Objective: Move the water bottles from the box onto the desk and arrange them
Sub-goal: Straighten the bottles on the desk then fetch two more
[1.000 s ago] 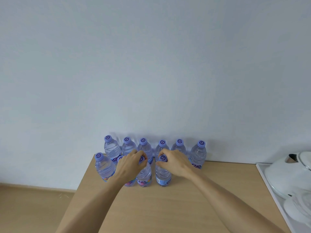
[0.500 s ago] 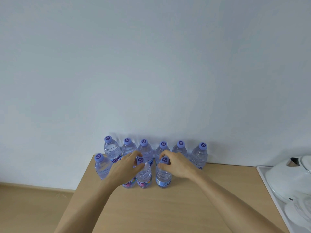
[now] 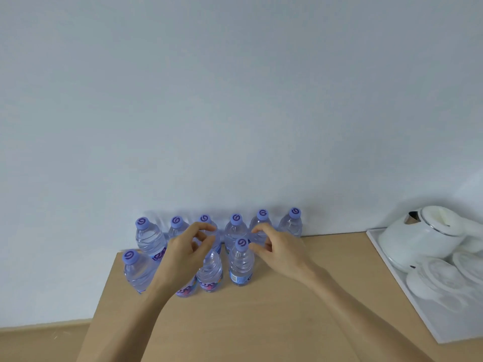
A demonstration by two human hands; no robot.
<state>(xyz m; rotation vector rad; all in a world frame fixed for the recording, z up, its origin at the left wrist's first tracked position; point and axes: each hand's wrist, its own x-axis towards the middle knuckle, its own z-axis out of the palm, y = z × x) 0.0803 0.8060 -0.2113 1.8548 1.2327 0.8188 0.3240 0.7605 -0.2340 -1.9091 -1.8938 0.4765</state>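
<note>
Clear water bottles with purple caps stand upright on the wooden desk (image 3: 274, 314) in two rows. The back row (image 3: 236, 229) lines the wall with several bottles. The front row holds several more, the rightmost (image 3: 241, 265) with a blue label. My left hand (image 3: 188, 253) hovers above the front middle bottle (image 3: 210, 273), fingers apart, hiding its cap. My right hand (image 3: 277, 248) hangs just right of the rightmost front bottle's cap, fingers spread and holding nothing. No box is in view.
A white tray (image 3: 407, 307) lies at the desk's right edge with a white kettle (image 3: 415, 237) and white cups on it. The desk's left edge drops to a wooden floor (image 3: 39, 343). The white wall stands right behind the bottles.
Both hands have let go of the two front bottles' caps and lifted slightly, fingers spreading. The bottles stay upright in place.
</note>
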